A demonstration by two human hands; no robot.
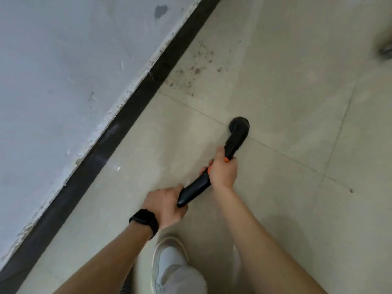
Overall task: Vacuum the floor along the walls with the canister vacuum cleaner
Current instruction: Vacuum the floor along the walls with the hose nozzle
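Head view: left hand [167,203] wraps the rear end of the black vacuum pipe [197,185], and the right hand [222,172] grips it further forward at the orange ring, so both are closed on the pipe. The round nozzle [239,125] sits at the pipe's 1 o'clock end, on or just above the floor tile [297,102] at a grout line; contact unclear. The canister body is not in view. The black skirting [127,128] runs from 7 to 12 o'clock under the grey wall [63,71]. A dirt patch [195,71] lies beside the skirting, at about 11 o'clock from the nozzle and well apart from it. There's a watch [145,219] on the left wrist and a shoe [169,257] at 6 o'clock. Step, judged: mid-sweep, nozzle off the wall line. The next move calls for swinging the nozzle toward 11 o'clock onto the dirt, then tracking close along the skirting.
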